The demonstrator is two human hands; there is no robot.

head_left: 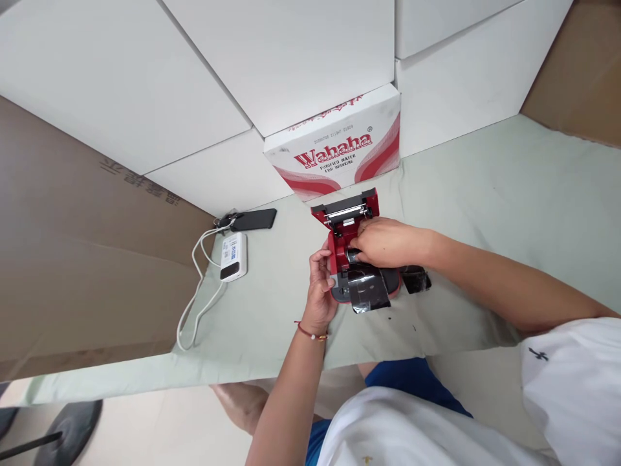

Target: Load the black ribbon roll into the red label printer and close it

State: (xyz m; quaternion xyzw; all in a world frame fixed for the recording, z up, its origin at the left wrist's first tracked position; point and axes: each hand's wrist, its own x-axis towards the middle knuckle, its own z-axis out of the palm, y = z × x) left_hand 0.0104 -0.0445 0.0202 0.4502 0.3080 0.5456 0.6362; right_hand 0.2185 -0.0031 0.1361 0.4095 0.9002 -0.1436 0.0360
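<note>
A small red-and-black printer point(339, 243) lies on the cloth with its lid point(345, 210) raised, showing a metal roller under it. My left hand point(320, 285) grips its left side, thumb on the front and fingers along the red edge. Inside the open compartment, my right hand point(381, 243) has its fingers curled at a roll of glossy black film point(352, 255); its fingertips are partly hidden. A wide black film strip point(369, 291) hangs over the printer's front. Another piece of black film point(416, 279) lies beside it, below my right wrist.
A white-and-red water carton point(334, 152) stands behind the printer against white boxes point(310, 58). At the left are a white power bank point(233, 257) with a looped white cable point(194, 310) and a flat black object point(255, 219). A brown carton point(97, 259) borders the left side.
</note>
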